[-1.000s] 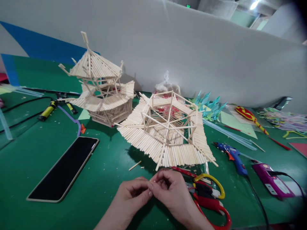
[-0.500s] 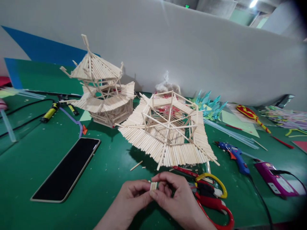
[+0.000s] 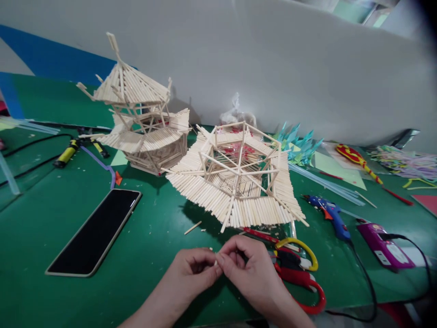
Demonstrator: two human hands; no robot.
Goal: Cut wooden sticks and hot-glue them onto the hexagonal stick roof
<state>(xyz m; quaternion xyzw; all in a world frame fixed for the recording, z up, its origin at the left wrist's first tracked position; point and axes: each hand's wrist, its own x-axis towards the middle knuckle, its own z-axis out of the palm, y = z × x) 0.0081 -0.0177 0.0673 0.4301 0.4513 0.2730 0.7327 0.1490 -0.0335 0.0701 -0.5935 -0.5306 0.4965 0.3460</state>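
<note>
I see the hands (image 3: 247,264) together, pinching a stick (image 3: 216,263)
A slack grip could drop it on the desk (image 3: 157,228)

We see our green bench (image 3: 136,250) carrying an open stick-built frame (image 3: 239,171) near the clock's centre, a tiered stick pagoda (image 3: 150,142) between nine and ten, a smartphone (image 3: 94,232) at eight, a loose stick (image 3: 193,228) at seven, red-and-yellow scissors (image 3: 297,274) between four and five, and a blue glue gun (image 3: 337,223) at four.
</note>
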